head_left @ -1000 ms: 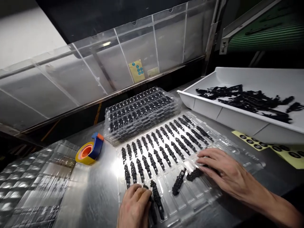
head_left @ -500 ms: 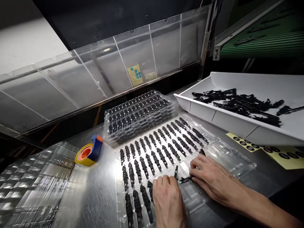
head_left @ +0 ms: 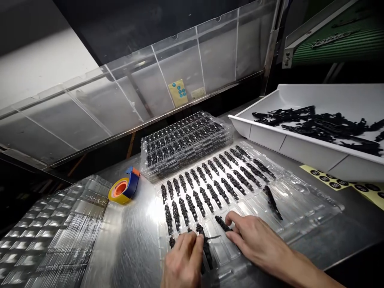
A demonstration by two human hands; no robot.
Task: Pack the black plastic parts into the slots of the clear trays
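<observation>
A clear plastic tray [head_left: 288,216] lies in front of me, with rows of slim black ribbed plastic parts [head_left: 214,194] in its slots. My right hand [head_left: 255,240] pinches one black plastic part [head_left: 222,223] between thumb and fingers, over slots in the front row. At the front left, my left hand [head_left: 184,260] is closed over the tray and covers several parts. Whatever its curled fingers grip is hidden. Right beside its thumb is another black part [head_left: 206,248], with a thin piece sticking out. A single part [head_left: 272,203] rests tilted on the tray's right side.
Behind the tray stands a stack of filled clear trays [head_left: 186,140]. A white bin [head_left: 270,136] of loose black parts is at the right, near yellow sticker sheets [head_left: 324,178]. At left are a tape dispenser [head_left: 129,188] and stacked clear trays [head_left: 57,220].
My left hand has moved left along the front row. The right hand has shifted away from the tilted part at right, which is now uncovered. The camera view has turned slightly.
</observation>
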